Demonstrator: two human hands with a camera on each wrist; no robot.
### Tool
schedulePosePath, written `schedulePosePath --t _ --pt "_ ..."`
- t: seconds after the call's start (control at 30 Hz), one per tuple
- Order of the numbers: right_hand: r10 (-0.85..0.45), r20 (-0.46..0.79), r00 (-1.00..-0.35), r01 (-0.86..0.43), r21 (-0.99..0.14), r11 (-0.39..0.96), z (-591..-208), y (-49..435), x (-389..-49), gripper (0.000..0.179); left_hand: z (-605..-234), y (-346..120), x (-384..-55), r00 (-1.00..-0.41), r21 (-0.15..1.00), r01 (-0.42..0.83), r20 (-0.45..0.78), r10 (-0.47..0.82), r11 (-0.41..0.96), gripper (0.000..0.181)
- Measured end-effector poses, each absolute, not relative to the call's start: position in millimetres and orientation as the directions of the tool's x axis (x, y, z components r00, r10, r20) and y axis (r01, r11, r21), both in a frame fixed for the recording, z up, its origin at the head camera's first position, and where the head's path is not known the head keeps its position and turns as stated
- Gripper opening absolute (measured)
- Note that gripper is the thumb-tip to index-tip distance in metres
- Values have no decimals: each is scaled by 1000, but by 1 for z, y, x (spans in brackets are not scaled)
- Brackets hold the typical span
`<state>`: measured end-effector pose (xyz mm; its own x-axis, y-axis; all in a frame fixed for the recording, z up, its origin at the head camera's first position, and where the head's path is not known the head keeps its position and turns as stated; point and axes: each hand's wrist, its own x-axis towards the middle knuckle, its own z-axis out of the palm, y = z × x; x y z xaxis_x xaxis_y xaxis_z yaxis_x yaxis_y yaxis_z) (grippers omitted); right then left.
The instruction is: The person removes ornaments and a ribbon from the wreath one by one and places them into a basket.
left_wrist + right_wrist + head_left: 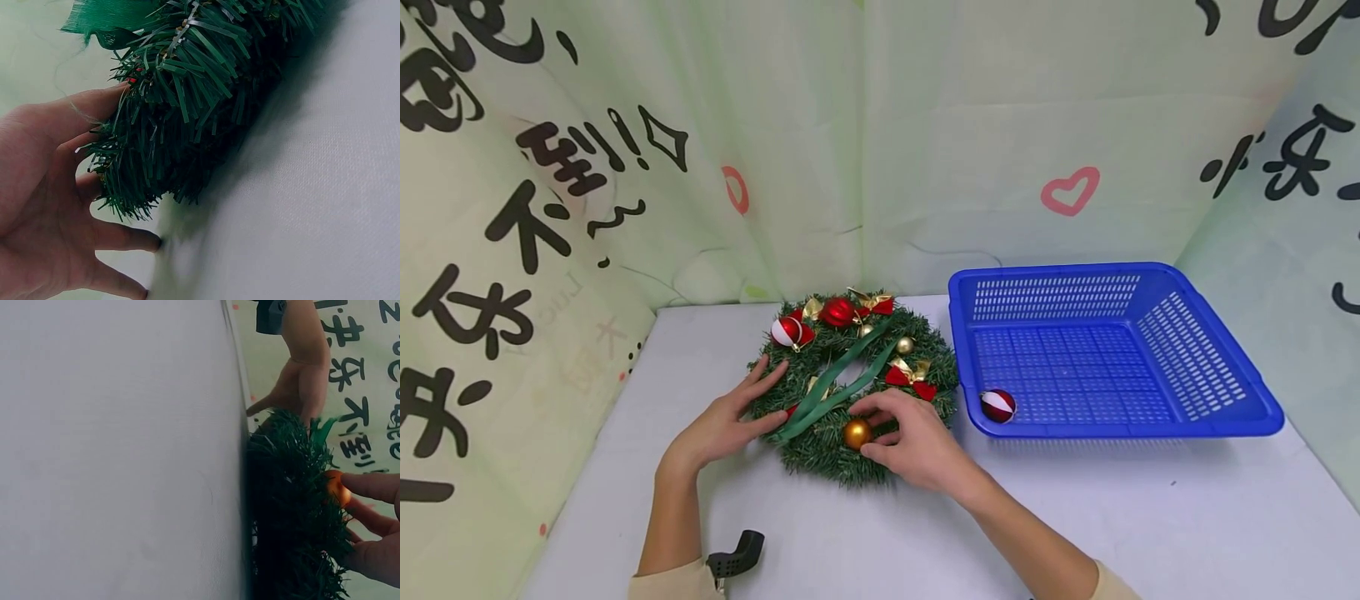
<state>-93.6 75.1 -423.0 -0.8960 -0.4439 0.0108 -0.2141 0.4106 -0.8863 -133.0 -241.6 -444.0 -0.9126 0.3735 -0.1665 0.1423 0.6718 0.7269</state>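
A green Christmas wreath [842,462] lies on the table, trimmed with red and gold bows, shiny baubles and a long green ribbon [850,387]. My left hand [730,421] rests on the wreath's left edge, fingers spread and fairly straight. In the left wrist view, thumb and fingers of that hand [56,187] touch the needles. At the front of the wreath, my right hand [913,437] holds a small gold bauble [857,433] between thumb and fingers, against the greenery. The right wrist view shows the fingers [375,487] on this bauble [338,489].
A blue plastic basket [1116,432] stands right of the wreath, close to its edge. One red-and-white bauble [998,406] lies in its front left corner. Printed curtains [925,167] rise behind and beside the white table [850,542]. A black device [737,557] is at the left wrist.
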Motion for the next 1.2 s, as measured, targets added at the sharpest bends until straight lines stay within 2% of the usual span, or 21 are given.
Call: schedulePosePath --t 1.2 --pt "-413 8 -911 -207 -873 441 -423 70 -94 34 -444 -242 -135 -910 726 140 -174 377 673 78"
